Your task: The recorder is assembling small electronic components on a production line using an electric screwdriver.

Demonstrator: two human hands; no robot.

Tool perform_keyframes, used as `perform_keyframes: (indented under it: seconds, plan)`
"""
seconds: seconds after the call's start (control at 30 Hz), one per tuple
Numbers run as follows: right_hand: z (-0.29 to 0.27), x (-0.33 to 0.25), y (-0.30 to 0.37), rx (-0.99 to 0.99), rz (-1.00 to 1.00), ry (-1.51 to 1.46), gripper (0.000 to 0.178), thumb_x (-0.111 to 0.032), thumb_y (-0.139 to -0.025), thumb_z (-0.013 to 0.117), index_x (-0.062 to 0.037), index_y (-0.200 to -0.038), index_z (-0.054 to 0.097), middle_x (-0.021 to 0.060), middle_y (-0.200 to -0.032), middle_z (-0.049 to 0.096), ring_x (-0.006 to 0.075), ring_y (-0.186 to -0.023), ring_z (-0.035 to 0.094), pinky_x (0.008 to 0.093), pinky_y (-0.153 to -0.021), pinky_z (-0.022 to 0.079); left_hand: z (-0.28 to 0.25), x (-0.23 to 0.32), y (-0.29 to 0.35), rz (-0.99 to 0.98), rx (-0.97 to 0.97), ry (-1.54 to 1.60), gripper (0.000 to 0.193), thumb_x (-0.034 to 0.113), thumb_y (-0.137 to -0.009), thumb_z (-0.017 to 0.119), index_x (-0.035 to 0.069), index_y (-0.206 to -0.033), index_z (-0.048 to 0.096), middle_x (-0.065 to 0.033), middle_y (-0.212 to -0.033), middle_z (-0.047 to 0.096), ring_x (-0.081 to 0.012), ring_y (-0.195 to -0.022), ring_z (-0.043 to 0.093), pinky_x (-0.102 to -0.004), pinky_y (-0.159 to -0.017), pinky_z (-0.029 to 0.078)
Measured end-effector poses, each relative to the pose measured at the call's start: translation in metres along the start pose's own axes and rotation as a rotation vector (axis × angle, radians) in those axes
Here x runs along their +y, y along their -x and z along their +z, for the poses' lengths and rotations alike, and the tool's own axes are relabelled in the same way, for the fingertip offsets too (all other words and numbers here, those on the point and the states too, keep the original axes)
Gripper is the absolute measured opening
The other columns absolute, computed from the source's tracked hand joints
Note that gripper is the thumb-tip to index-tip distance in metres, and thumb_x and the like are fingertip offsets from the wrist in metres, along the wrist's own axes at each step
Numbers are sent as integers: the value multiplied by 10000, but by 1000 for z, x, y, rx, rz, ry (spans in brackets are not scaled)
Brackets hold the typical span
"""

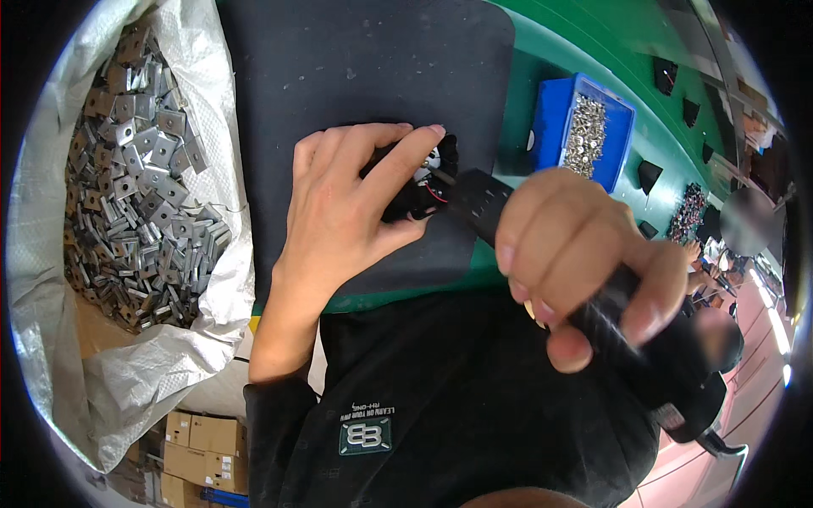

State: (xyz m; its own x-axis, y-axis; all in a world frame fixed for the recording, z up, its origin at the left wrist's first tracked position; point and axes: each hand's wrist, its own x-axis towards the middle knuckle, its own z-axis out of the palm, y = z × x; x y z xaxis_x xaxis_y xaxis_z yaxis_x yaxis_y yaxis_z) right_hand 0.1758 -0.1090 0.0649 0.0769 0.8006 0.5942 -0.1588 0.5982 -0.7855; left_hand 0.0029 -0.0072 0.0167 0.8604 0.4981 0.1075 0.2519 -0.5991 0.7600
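On the dark mat (pixel 364 68), my left hand (pixel 343 190) is closed around a small black part (pixel 415 201) with a light-coloured middle and a red wire at its near side. Fingers and palm hide much of that part. A black electric screwdriver (pixel 481 203) lies tilted in the grip of my right hand (pixel 584 245), its thick rear end reaching down to the lower right. The screwdriver's tip points left at the middle of the part; whether it touches a screw, I cannot make out.
To the left, a white woven sack (pixel 229 288) holds a heap of square metal plates with holes (pixel 152 186). A blue bin (pixel 550 123) of small silvery screws (pixel 586 135) stands at the right on the green table (pixel 644 135). Black pieces lie beyond it. Cardboard boxes (pixel 203 444) are stacked lower left.
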Motion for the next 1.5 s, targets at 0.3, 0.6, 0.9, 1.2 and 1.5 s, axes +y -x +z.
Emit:
perform_keyframes:
  seconds: [0.3, 0.6, 0.9, 1.2, 1.5]
  plan:
    - [-28, -95, 5, 189, -24, 15, 578, -171, -800, 769, -99, -1269, 438, 14, -748, 618, 148, -616, 615, 268, -609, 518, 3, 14, -1, -88, 12, -88, 739, 64, -550, 729, 74, -1261, 529, -121, -1153, 590, -309, -1035, 545, -397, -946, 356]
    - [-13, -117, 83, 931, 581, 112, 777, -265, -672, 823, 64, -1228, 390, 51, -643, 533, 163, -545, 562, 311, -566, 497, 5, 44, -73, -105, 97, -18, 704, 57, -657, 778, 33, -1283, 455, -165, -1190, 579, -289, -1118, 567, -365, -987, 411]
    - [-33, -140, 136, 642, 57, 62, 872, -241, -711, 845, 23, -1343, 304, 100, -779, 619, 267, -737, 659, 400, -736, 543, 52, 14, -198, -12, -14, -284, 713, 302, -742, 786, 20, -1282, 415, -295, -1226, 557, -397, -1179, 539, -417, -975, 434]
    - [-44, -140, 145, 941, 54, 284, 759, -103, -715, 787, 3, -1344, 375, 83, -725, 593, 208, -658, 605, 343, -673, 511, 48, 35, -245, 460, 69, -455, 727, 403, -745, 758, 9, -1292, 485, -223, -1267, 546, -363, -1191, 518, -427, -1004, 402]
    - [-63, -101, 150, 834, 72, 285, 709, -76, -727, 768, -9, -1324, 391, 77, -730, 592, 197, -648, 597, 340, -678, 514, 147, 151, -295, 525, -227, -694, 690, 531, -668, 755, 35, -1111, 575, -186, -1114, 562, -343, -1079, 545, -449, -917, 449]
